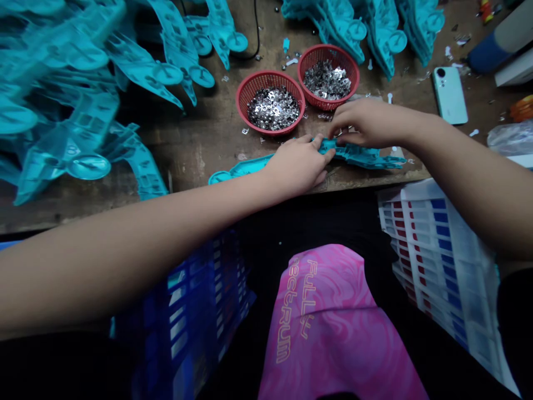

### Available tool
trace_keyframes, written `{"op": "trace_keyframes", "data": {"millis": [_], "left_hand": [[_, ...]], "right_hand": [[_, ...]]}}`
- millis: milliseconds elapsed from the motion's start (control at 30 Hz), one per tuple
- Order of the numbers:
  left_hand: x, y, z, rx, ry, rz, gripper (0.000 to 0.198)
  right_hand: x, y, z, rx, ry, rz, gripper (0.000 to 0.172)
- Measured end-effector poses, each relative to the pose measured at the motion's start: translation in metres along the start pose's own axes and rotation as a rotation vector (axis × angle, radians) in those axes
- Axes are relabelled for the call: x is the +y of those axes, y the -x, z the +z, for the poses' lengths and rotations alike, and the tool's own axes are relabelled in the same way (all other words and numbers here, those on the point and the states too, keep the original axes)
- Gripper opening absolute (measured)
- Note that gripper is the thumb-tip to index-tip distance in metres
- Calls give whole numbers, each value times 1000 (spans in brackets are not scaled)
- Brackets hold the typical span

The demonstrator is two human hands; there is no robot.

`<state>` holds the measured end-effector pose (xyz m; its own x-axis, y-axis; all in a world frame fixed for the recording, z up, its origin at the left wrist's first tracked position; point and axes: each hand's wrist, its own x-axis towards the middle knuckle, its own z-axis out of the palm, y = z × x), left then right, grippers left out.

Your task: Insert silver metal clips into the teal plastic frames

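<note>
A long teal plastic part [370, 156] lies along the front edge of the wooden table. My left hand [296, 164] rests over its middle, fingers closed around it and holding it against the tabletop. Just to the right, my right hand [361, 123] has its fingertips pinched together at the part's upper side. Whatever is between those fingertips, if anything, is too small to make out. Behind the hands stand two red baskets, the left basket [240, 105] and the right basket [355, 72], both holding small metal pieces.
Many similar teal parts [83, 116] are piled at the left, and more teal parts [381, 36] lie at the back. A light green phone [450, 95] lies at the right. Below the table edge are a blue crate [195, 300] and a white crate [449, 266].
</note>
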<state>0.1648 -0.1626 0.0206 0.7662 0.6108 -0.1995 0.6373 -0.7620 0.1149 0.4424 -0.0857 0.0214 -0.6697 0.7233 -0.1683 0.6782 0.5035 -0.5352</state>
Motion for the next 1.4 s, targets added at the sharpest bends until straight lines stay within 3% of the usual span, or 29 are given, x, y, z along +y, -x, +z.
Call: {"op": "trace_keyframes", "data": {"millis": [200, 367, 767, 1000, 1200, 1400], "left_hand": [[-1, 0, 3, 11, 26, 6, 64], [-2, 0, 2, -4, 36, -2, 65], [-1, 0, 2, 21, 7, -2, 62], [-1, -1, 1, -6, 16, -14, 63], [2, 0, -3, -16, 5, -14, 64], [2, 0, -2, -22, -15, -3, 62]], "right_hand": [[-1, 12, -11, 48, 37, 88, 27], [7, 9, -3, -14, 105, 49, 23], [0, 10, 3, 23, 101, 70, 20], [-3, 9, 6, 32, 175, 104, 26], [-19, 4, 7, -26, 241, 193, 30], [-19, 3, 2, -76, 212, 235, 31]]}}
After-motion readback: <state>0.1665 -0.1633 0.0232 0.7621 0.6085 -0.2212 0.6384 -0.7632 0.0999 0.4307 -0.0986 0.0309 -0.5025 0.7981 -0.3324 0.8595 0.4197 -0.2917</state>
